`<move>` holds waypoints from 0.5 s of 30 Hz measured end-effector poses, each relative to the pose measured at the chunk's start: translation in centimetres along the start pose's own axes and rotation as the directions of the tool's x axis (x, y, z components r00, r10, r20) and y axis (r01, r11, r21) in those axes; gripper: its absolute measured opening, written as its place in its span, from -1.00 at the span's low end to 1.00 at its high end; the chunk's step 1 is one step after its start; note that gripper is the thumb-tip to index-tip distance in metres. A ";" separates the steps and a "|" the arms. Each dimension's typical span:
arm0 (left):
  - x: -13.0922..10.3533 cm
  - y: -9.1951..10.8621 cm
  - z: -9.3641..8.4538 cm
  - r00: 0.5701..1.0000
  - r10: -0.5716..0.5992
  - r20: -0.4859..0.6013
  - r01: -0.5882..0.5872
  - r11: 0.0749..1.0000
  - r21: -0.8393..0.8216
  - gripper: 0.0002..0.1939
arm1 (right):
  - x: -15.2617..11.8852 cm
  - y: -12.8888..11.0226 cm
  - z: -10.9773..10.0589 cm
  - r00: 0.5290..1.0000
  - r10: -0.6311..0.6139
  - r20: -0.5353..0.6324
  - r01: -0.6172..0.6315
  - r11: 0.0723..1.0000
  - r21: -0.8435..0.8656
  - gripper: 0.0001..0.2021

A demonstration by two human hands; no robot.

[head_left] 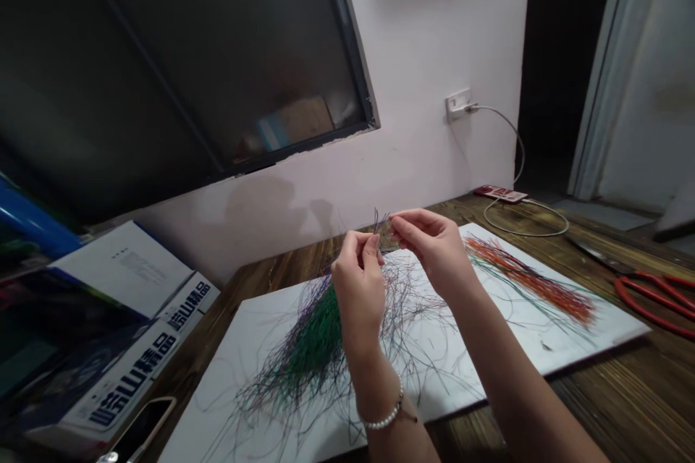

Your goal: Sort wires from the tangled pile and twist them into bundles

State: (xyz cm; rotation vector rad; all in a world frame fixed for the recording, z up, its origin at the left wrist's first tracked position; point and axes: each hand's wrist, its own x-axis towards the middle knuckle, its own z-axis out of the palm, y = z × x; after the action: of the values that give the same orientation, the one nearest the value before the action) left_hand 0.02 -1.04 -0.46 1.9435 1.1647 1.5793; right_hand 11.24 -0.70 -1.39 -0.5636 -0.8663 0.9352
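Above a white board [217, 391], my left hand [359, 264] is closed in a pinch on a few thin dark wires [376, 220], whose tips stick up past the fingers. Close beside it, my right hand [426, 235] pinches with thumb and forefinger at the wire ends; a fine strand seems to lie between its fingertips. Below and left of my left hand spreads a tangled heap of green and purple wires [318, 333], partly hidden by the wrist. Loose thin dark wires [405, 304] scatter under both hands.
Orange and green wires [537, 282] lie in a bundle on the board's right. Red-handled scissors [646, 289] rest on the wooden table [467, 419] at right. A red phone [500, 193] is cabled to a wall socket [459, 105]. Boxes [130, 369] and another phone [144, 430] are at left.
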 end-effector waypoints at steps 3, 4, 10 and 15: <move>0.0 0.2 0.2 1.000 0.004 -0.002 -0.004 1.000 -0.013 -0.75 | -0.2 -0.1 0.5 0.998 -0.067 -0.019 0.065 0.993 -0.098 -0.89; 0.0 0.2 0.2 1.000 0.004 -0.005 -0.004 1.000 -0.020 -0.75 | -0.2 -0.1 0.6 0.997 -0.079 -0.024 0.076 0.991 -0.114 -0.89; 0.0 0.3 0.0 1.000 0.023 0.017 -0.022 0.999 -0.035 -0.75 | -0.5 -0.4 0.7 0.999 -0.044 0.011 0.044 0.999 -0.029 -0.84; -0.1 0.6 -0.1 0.995 0.092 0.027 -0.091 0.995 -0.029 -0.78 | -0.6 -0.5 0.7 0.997 -0.005 0.073 -0.003 0.993 0.120 -0.62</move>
State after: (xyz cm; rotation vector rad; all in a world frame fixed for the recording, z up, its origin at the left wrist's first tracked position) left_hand 0.16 -1.49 -0.08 2.0210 1.0512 1.5995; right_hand 10.69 -1.47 -0.91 -0.4273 -0.8694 1.0051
